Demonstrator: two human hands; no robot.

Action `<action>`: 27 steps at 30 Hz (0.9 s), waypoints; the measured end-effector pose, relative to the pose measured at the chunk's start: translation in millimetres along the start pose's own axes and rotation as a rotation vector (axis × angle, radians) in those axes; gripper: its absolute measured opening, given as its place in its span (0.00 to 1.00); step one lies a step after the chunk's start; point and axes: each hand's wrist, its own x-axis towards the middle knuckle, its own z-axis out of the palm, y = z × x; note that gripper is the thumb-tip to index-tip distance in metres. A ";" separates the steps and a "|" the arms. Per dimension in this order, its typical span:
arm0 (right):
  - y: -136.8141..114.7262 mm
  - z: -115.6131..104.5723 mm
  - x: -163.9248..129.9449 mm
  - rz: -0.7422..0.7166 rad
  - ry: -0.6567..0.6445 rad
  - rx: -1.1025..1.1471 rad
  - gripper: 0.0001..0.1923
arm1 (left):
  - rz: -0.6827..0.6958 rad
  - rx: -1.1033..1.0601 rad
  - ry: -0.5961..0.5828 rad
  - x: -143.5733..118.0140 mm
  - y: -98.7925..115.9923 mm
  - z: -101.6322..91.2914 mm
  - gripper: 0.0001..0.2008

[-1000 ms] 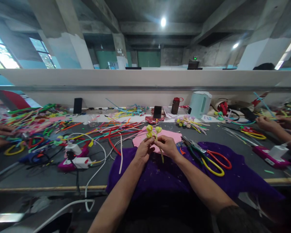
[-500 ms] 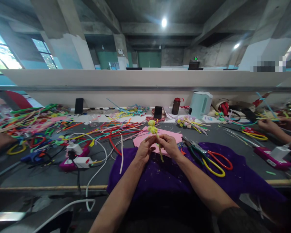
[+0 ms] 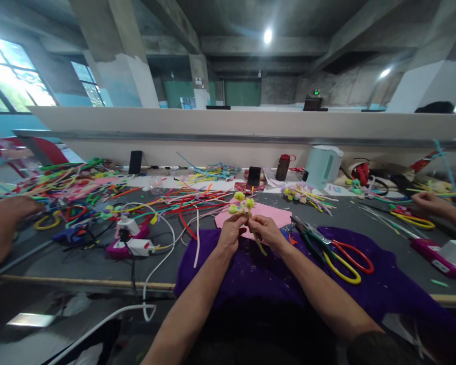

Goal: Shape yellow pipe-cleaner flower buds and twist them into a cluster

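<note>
Between my two hands is a yellow-green pipe-cleaner flower (image 3: 250, 203) with several small round heads at the top and a fuzzy stem slanting down to the right. My left hand (image 3: 231, 232) pinches it just below the heads. The fingers of my right hand (image 3: 265, 230) are closed on the stem beside it. Beneath both hands lie a pink sheet (image 3: 277, 217) and a dark purple cloth (image 3: 228, 274). To the right, on the cloth, rest scissors or pliers with red and yellow handles (image 3: 342, 261).
Loose pipe cleaners (image 3: 175, 203) spread across the left and middle. A power strip with white plugs (image 3: 137, 247) and trailing cable lies left. Behind stand a phone (image 3: 254, 176), a brown bottle (image 3: 283, 167) and a pale kettle (image 3: 321, 166). Other people's hands (image 3: 435, 205) work at both sides.
The flower's heads, bunched together before, are now spread apart, and its stem slants more to the right. The whole view has shifted slightly left. Another person's arm at left reaches further in.
</note>
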 end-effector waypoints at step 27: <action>-3.4 -6.2 4.7 -0.106 0.213 0.065 0.11 | 0.151 0.235 -0.044 -5.6 1.7 5.4 0.14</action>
